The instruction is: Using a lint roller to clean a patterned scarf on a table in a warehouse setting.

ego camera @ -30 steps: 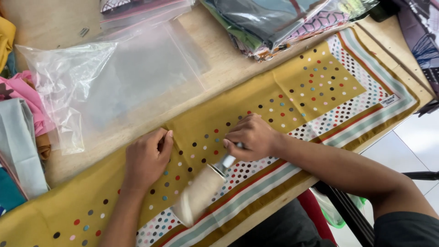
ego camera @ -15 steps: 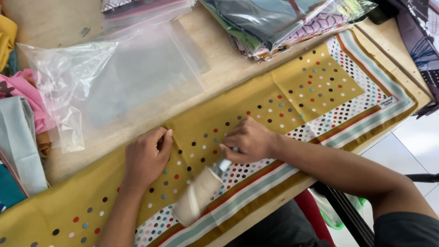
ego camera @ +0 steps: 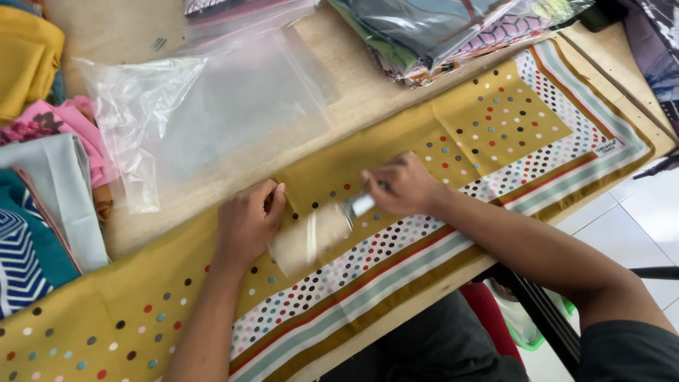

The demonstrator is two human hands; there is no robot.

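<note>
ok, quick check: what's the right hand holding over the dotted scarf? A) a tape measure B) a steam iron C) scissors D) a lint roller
D: the right hand grips the handle of a pale lint roller, its barrel lying on the mustard dotted scarf beside the left hand.

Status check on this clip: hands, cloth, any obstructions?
Left hand flat on the dotted mustard cloth. Right hand grips a blurred pale tool. Clear plastic bag lies apart.

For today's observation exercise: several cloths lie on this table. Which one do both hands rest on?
The mustard-yellow polka-dot scarf with striped border, spread flat along the table edge. The left hand presses it; the right hand holds a tool on it. Other cloths lie folded or bagged.
</note>
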